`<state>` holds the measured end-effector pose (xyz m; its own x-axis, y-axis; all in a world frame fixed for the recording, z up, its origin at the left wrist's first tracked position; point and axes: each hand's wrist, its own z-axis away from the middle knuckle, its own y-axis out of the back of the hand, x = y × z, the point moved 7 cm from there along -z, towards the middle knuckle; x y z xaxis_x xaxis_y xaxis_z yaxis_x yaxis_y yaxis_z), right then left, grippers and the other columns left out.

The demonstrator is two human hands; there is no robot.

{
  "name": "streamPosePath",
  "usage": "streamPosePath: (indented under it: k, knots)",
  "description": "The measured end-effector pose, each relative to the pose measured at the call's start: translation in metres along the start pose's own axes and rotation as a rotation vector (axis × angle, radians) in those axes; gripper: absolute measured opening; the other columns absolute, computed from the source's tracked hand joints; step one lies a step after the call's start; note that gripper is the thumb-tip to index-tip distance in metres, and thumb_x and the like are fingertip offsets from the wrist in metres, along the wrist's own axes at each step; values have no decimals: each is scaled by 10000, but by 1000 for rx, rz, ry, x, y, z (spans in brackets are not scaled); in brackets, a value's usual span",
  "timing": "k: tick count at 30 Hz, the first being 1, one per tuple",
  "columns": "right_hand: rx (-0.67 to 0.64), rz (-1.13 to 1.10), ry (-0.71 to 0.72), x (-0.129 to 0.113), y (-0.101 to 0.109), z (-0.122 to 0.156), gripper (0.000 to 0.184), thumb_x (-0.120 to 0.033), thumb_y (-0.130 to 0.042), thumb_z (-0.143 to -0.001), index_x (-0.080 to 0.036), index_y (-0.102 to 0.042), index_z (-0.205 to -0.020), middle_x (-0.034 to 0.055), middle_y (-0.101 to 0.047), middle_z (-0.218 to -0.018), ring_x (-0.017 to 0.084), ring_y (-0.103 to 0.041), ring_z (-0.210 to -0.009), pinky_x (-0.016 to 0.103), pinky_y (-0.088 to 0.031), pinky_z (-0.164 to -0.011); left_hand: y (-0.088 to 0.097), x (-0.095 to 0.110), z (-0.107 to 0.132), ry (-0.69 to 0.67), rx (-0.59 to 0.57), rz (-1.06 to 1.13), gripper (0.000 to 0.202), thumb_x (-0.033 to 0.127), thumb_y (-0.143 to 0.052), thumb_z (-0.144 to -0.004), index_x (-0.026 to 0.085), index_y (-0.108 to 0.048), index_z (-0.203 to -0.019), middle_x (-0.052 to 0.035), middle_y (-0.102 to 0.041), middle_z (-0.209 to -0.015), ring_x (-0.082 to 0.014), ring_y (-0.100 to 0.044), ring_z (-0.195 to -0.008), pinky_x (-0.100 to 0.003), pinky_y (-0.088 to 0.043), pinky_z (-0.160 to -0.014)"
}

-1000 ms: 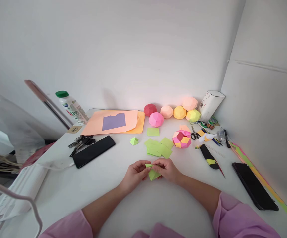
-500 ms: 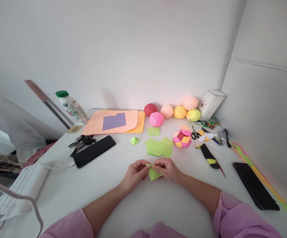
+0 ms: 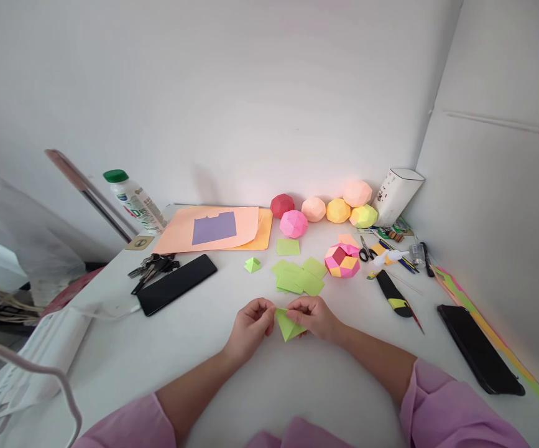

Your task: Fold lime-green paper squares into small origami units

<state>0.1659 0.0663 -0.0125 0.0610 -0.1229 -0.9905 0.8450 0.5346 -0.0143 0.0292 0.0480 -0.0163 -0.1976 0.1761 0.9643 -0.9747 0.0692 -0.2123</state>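
Note:
A folded piece of green paper [image 3: 286, 326] is held above the table in front of me. My right hand [image 3: 313, 316] pinches its right side, thumb on top and the other fingers behind. At the upper left corner of the paper are the closed fingertips of my left hand [image 3: 252, 325]; how much of the corner lies between them is partly hidden. Just beyond my hands lies a loose pile of green paper pieces [image 3: 292, 277], with one more green piece [image 3: 288, 247] behind it. To the left stands a small folded green paper pyramid [image 3: 252, 265].
Several faceted paper balls [image 3: 294, 223] line the wall. A multicoloured paper ball with openings [image 3: 342, 261] sits nearer, beside scissors [image 3: 366, 250] and a cutter [image 3: 393, 294]. Phones [image 3: 178, 284], keys [image 3: 154, 266], paper sheets [image 3: 171, 233] and a bottle [image 3: 136, 202] lie or stand around.
My left fingers have shifted slightly left and show more of the paper's upper left corner. My right hand has hardly moved and keeps its pinch.

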Motion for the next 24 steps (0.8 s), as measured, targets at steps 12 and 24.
streamPosePath:
  k: [12, 24]
  knots:
    - [-35, 105, 4, 3, -1, 0, 318, -440, -631, -762, -127, -655, -811, -44, -474, -525, 73, -440, -448, 195, -404, -404, -10, -4, 2, -12, -119, -193, 255, 403, -631, -729, 155, -572, -741, 63, -452, -495, -70, -381, -446, -196, -278, -446]
    - [-56, -32, -36, 3, 0, -1, 311, -436, -655, -743, -129, -625, -779, -19, -578, -552, 106, -540, -444, 221, -444, -410, -3, -4, 0, 46, -65, -67, 237, 381, -609, -737, 173, -514, -672, 42, -527, -446, -91, -437, -419, -222, -353, -471]
